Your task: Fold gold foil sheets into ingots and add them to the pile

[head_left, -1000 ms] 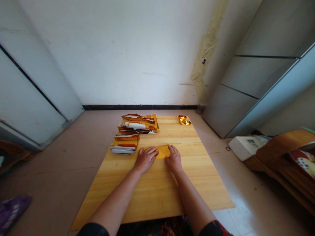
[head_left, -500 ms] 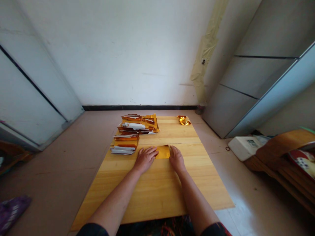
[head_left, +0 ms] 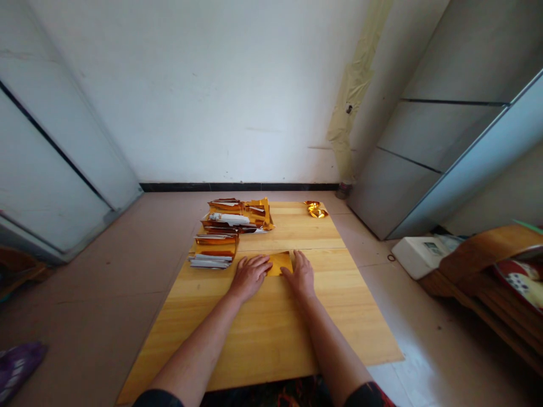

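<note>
A small sheet of gold foil paper (head_left: 280, 263) lies flat on the wooden table (head_left: 263, 328) between my hands. My left hand (head_left: 251, 275) rests palm down, its fingers stretched out over the sheet's left edge. At the right edge, my right hand (head_left: 302, 275) has its fingers apart, with the thumb reaching over the sheet's lower right corner. Left of my left hand are stacks of gold and white paper sheets (head_left: 214, 249). Behind them sits an opened gold packet (head_left: 258, 212) with more papers around it.
Two folded shiny gold pieces (head_left: 316, 210) lie at the table's far right corner. Past the table's far edge stands a white wall (head_left: 233, 113). A grey cabinet-like unit (head_left: 424, 135) is at the right, with a white box (head_left: 418, 254) below. Something purple (head_left: 21, 367) lies on the left floor.
My right thumb has spread away from the fingers and moved left over the sheet's lower right corner. My left hand stays nearly still on the sheet.
</note>
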Available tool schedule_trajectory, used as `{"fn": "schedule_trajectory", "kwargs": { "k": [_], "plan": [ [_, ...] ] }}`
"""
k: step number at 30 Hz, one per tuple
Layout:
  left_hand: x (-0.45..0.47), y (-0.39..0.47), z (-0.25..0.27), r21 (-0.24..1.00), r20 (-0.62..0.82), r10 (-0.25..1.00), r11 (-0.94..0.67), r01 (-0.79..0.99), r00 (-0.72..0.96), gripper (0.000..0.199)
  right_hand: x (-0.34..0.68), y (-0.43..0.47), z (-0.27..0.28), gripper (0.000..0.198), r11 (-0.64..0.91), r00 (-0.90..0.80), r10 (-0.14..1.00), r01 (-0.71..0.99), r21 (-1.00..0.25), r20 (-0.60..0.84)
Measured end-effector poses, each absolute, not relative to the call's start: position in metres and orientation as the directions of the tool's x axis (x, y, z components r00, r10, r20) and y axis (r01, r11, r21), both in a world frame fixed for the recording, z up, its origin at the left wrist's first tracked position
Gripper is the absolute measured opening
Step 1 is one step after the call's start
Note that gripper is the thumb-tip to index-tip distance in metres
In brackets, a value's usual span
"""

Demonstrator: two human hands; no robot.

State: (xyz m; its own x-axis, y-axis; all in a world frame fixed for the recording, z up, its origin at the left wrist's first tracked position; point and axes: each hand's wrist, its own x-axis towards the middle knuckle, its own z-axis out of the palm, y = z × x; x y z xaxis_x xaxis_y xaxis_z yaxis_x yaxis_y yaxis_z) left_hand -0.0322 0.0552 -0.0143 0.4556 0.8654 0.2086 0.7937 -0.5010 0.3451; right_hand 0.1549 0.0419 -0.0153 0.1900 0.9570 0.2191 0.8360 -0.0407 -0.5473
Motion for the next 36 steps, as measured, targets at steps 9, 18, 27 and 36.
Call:
{"fn": "schedule_trajectory", "kwargs": {
  "k": [9, 18, 27, 36],
  "plan": [
    [-0.033, 0.056, -0.014, 0.338, 0.177, 0.864, -0.503, 0.795, 0.472, 0.040, 0.155, 0.038, -0.017, 0.060, -0.060, 0.162, 0.972, 0.873, -0.484, 0.172],
    [-0.035, 0.056, -0.013, 0.343, 0.180, 0.857, -0.514, 0.786, 0.482, 0.044, 0.156, 0.033, -0.010, 0.049, -0.003, 0.076, 0.981, 0.926, -0.377, 0.178],
    [-0.035, 0.054, -0.009, 0.374, 0.193, 0.856, -0.515, 0.771, 0.479, 0.037, 0.153, 0.027, -0.002, 0.030, 0.082, -0.030, 0.983, 0.956, -0.283, 0.182],
    [-0.035, 0.056, -0.012, 0.400, 0.185, 0.864, -0.502, 0.767, 0.469, 0.039, 0.173, 0.035, 0.017, 0.025, 0.255, -0.242, 0.966, 0.944, -0.210, 0.089]
  ]
}}
